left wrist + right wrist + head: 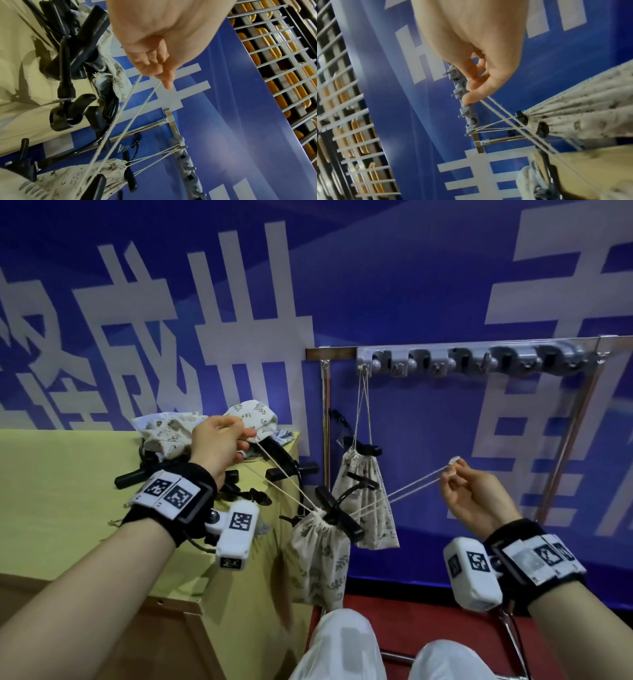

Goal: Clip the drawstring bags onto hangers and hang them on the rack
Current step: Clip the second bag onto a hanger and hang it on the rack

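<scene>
A cream leaf-print drawstring bag [318, 563] hangs in the air between my hands, its gathered mouth clipped in a black hanger [337, 515]. My left hand [248, 438] pinches one pair of cords [120, 115] up at the left. My right hand [450, 470] pinches the other pair of cords [513, 119] by their knotted end at the right. Both pairs are pulled taut. A second bag [368, 501] with black hanger clips hangs by its strings from the leftmost hook [363, 368] of the grey rack [479, 359].
More print bags [171, 429] and several black hangers [137, 477] lie heaped at the far right corner of the yellow-green table [68, 491]. The rack's other hooks [513, 361] carry nothing. A blue banner wall stands behind, and my white-trousered knees [342, 645] are below.
</scene>
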Demonstrator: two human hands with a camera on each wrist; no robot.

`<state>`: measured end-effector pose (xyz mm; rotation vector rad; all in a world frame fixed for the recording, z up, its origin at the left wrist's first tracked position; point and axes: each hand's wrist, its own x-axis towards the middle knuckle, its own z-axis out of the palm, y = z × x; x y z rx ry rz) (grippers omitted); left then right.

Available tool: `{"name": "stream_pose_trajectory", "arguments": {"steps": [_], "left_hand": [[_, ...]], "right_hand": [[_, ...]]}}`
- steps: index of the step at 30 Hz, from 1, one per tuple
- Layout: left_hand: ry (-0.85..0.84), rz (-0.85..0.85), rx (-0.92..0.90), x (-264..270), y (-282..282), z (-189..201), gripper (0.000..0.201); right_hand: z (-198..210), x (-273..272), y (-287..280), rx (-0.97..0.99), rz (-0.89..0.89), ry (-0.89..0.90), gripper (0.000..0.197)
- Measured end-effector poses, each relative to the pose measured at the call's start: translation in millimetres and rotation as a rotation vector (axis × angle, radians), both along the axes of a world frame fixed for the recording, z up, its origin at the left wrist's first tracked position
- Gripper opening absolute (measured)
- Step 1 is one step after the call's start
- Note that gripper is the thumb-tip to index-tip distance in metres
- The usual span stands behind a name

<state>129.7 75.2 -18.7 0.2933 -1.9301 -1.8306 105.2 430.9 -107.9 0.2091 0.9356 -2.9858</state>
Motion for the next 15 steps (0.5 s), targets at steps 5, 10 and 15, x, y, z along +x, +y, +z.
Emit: {"name": "stream_pose_trajectory", "arguments": {"steps": [5, 10, 15], "left_hand": [[0.049, -0.199, 0.003, 22.1, 32.5, 9.6, 0.030], [0.082, -0.508, 0.019, 25.1, 97.3, 12.7, 0.043], [0.117, -0.538, -0.118, 10.1, 126.6, 8.1, 0.038]], "right_hand": [[32.9, 17.4, -21.4, 0.119, 0.128, 0.141, 0.019], [52.8, 36.0, -81.9, 0.125, 0.235, 0.278, 0.033], [62.6, 25.2, -103.4, 0.378, 0.108, 0.337, 0.016]]}}
